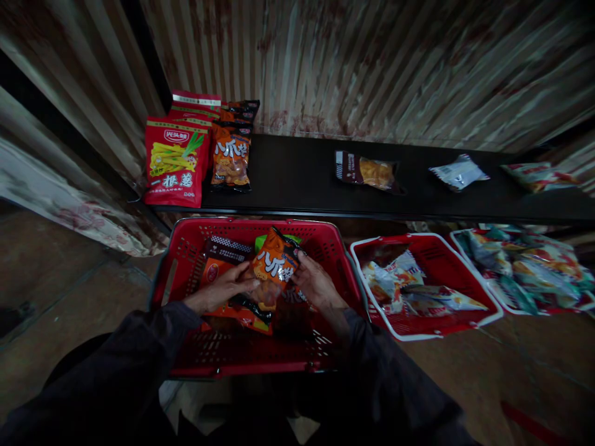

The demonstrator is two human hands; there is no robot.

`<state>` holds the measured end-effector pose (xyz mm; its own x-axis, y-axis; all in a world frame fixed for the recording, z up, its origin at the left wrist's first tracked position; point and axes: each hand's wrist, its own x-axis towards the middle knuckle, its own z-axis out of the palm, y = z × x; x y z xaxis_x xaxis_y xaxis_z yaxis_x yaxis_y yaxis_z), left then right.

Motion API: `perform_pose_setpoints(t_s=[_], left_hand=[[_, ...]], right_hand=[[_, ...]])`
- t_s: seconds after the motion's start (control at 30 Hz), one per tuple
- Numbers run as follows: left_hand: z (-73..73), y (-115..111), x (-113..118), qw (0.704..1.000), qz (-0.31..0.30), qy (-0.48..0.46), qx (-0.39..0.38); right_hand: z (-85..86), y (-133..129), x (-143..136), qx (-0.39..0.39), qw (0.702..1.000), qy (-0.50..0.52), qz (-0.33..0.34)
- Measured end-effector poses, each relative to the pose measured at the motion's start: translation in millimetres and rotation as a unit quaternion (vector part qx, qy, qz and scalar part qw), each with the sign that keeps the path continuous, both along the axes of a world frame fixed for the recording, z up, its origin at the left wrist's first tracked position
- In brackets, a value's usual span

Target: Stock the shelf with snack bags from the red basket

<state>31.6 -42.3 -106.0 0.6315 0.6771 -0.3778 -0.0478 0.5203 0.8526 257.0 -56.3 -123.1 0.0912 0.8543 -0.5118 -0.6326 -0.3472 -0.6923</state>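
Between my two hands is an orange and black snack bag point(273, 266), tilted, above the large red basket point(255, 365). My left hand point(227, 286) grips its left side, thumb on the front. On its upper right edge, my right hand point(316, 282) is closed round the bag. Below it in the basket lie a dark checkered-top bag point(227, 249), an orange bag point(211, 272) and part of a green one point(261, 240). Other packs there are partly hidden by my hands.
Along the black shelf point(292, 179) stand red snack bags point(174, 162) and orange octopus-style bags point(231, 158). Farther right lie a brown pack point(367, 170), a white pack point(459, 172) and a red-white pack point(539, 176). Two white-rimmed baskets, one nearer point(421, 337), hold snack bags.
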Motion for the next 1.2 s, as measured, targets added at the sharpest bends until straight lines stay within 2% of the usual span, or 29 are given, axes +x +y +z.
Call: perform_pose_setpoints(t_s=[0.17,0.3,0.5,0.7,0.83,0.93,1.03,1.2], left_hand=[[-2.8,-2.2,-5.8,1.0,-0.014,0.002,-0.003],[-2.4,-2.8,-7.8,0.999,-0.022,-0.014,-0.041],[-2.9,-2.8,-7.8,0.998,-0.03,-0.038,-0.043],[4.5,-1.4,-5.1,0.995,0.044,-0.071,-0.051],[8.7,0.8,-0.8,0.99,0.108,-0.084,-0.043],[7.6,1.1,2.6,0.985,0.138,-0.087,-0.059],[4.7,0.5,5.2,0.982,0.157,-0.089,-0.058],[1.7,0.0,6.6,0.984,0.152,-0.081,-0.046]], right_hand=[[2.7,4.3,8.6,0.02,0.999,-0.015,-0.034],[5.8,5.7,11.0,0.046,0.998,-0.027,-0.027],[13.5,6.0,10.6,0.084,0.995,-0.042,-0.027],[16.2,-2.4,4.9,0.109,0.992,-0.034,0.058],[9.6,-11.2,-8.4,0.1,0.986,-0.065,0.113],[4.4,-15.5,-17.2,0.127,0.976,-0.091,0.149],[3.2,-16.9,-21.5,0.136,0.972,-0.116,0.15],[7.1,-17.3,-24.0,0.127,0.973,-0.133,0.137]])
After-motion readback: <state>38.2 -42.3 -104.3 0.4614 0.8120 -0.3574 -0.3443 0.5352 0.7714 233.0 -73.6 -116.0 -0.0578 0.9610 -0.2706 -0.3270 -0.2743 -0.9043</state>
